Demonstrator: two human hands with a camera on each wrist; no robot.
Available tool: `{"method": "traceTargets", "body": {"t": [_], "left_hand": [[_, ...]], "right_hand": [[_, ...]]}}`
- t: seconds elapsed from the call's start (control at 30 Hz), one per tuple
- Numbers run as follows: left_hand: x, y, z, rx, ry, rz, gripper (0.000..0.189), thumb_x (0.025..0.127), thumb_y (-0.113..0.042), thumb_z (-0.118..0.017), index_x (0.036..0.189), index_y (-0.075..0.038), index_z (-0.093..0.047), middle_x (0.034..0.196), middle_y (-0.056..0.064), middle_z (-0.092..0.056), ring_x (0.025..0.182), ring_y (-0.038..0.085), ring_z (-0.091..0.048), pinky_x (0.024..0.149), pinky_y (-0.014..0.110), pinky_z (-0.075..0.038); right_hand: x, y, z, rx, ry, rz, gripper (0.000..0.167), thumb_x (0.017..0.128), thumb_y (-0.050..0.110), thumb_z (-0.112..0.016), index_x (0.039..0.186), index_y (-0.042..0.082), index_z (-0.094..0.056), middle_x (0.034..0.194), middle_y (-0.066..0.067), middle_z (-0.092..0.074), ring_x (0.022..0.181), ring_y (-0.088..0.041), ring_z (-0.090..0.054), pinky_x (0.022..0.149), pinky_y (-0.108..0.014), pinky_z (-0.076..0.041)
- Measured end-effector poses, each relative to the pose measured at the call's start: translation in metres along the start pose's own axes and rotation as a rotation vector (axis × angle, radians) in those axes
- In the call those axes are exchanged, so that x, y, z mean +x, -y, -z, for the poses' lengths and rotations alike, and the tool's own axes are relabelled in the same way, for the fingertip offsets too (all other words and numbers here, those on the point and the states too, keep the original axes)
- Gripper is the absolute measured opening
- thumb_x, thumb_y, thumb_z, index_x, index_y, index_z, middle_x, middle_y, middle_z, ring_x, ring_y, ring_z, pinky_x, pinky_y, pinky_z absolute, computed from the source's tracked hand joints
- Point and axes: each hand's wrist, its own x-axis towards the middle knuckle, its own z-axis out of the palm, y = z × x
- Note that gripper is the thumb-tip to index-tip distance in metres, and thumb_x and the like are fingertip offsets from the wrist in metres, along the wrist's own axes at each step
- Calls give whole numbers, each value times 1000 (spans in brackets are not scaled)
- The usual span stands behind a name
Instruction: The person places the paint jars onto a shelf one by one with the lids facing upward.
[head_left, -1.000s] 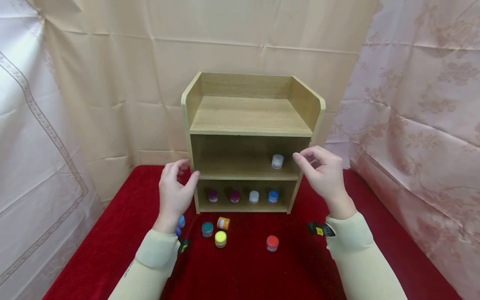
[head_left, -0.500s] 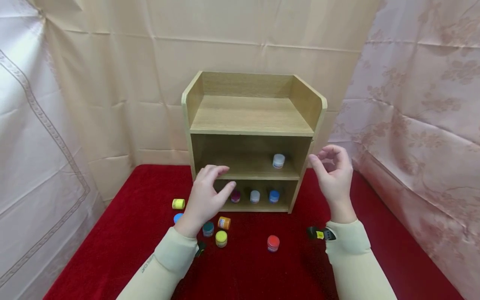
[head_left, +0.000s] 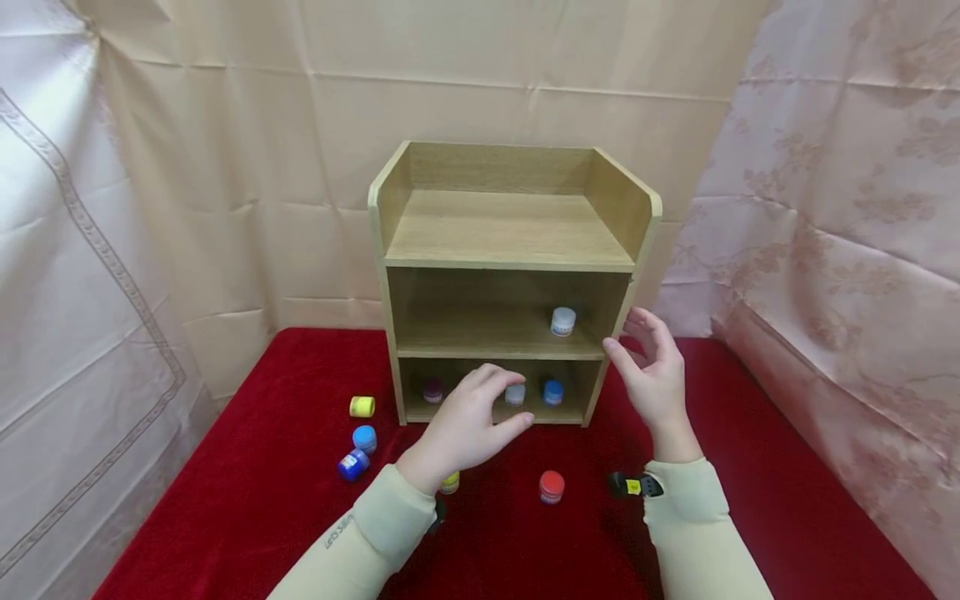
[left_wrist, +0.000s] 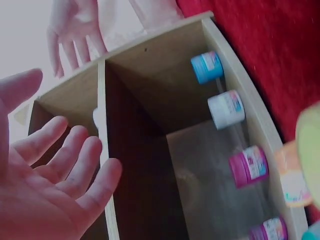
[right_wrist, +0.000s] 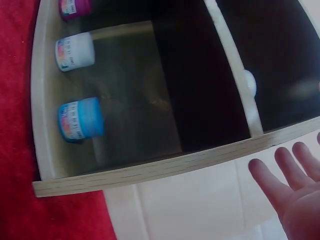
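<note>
My left hand [head_left: 467, 425] hovers in front of the bottom compartment of a wooden shelf unit [head_left: 510, 268], fingers and thumb spread with nothing between them. At the unit's right side panel is my right hand [head_left: 651, 379], fingers loosely bent and holding nothing. A white paint jar [head_left: 563, 322] stands on the middle shelf. Along the bottom shelf are a purple jar [head_left: 432, 390], a second purple jar [left_wrist: 249, 166] that my left hand hides in the head view, a white jar [head_left: 514, 394] and a blue jar [head_left: 552, 392].
On the red cloth [head_left: 255, 467] stand a red jar [head_left: 551, 487] and a light blue jar [head_left: 364, 438]. A dark blue jar [head_left: 352, 464] and a yellow jar [head_left: 362, 407] lie at left. My left arm partly covers another yellow jar [head_left: 450, 482]; an orange jar [left_wrist: 292, 176] shows nearby.
My left hand has moved right from the unit's left edge across its front. My right hand drew away from the middle shelf, then came lower beside the right panel. The jars stay put.
</note>
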Motion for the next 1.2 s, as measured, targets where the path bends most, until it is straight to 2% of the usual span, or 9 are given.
{"method": "traceTargets", "body": {"t": [0.17,0.33,0.53,0.77,0.97,1.07,1.2], "left_hand": [[-1,-9,-7,-27,90,31,46,94,-35,-74,134,-14,-62,127,-2,-60,113,15,-58,95,36,-51],[-4,-10,-11,-21,105,34,48,94,-36,-73,136,-16,-61,132,-2,-58,119,16,-57,98,38,-51],[-6,-11,-14,-11,151,61,47,95,-37,-72,136,-17,-62,134,-1,-58,125,19,-55,102,42,-49],[-8,-14,-25,-12,248,103,46,96,-41,-70,136,-19,-62,137,1,-58,127,22,-56,102,45,-49],[-10,-16,-38,38,291,53,42,94,-39,-72,130,-18,-65,126,0,-61,114,15,-60,96,35,-52],[-12,-16,-46,63,306,30,42,94,-37,-73,128,-15,-66,124,0,-62,110,13,-61,93,31,-52],[-12,-15,-56,96,327,17,40,93,-36,-74,125,-13,-68,121,1,-63,108,13,-61,92,29,-52]], "right_hand": [[-6,19,-5,-23,47,-35,57,92,-5,-68,145,-7,-47,139,-26,-55,128,-41,-55,87,-18,-52],[-9,12,-9,-20,65,-41,59,93,-6,-67,148,-5,-46,139,-30,-55,124,-48,-55,86,-16,-52],[-12,4,-9,-94,45,-45,52,95,-5,-66,145,-5,-51,135,-29,-59,119,-46,-60,88,-15,-50],[-14,-1,-7,-109,58,-106,53,96,-5,-65,147,-4,-50,132,-30,-60,115,-45,-61,75,-15,-54],[-13,-20,-6,-116,64,-123,54,97,-1,-65,149,1,-50,131,-29,-62,113,-46,-62,72,-15,-54],[-12,-34,-4,-116,57,-139,54,98,3,-67,149,6,-52,132,-25,-63,114,-42,-63,72,-14,-54],[-12,-41,-2,-116,57,-139,52,98,10,-68,148,11,-54,134,-20,-63,115,-38,-65,74,-16,-55]]}}
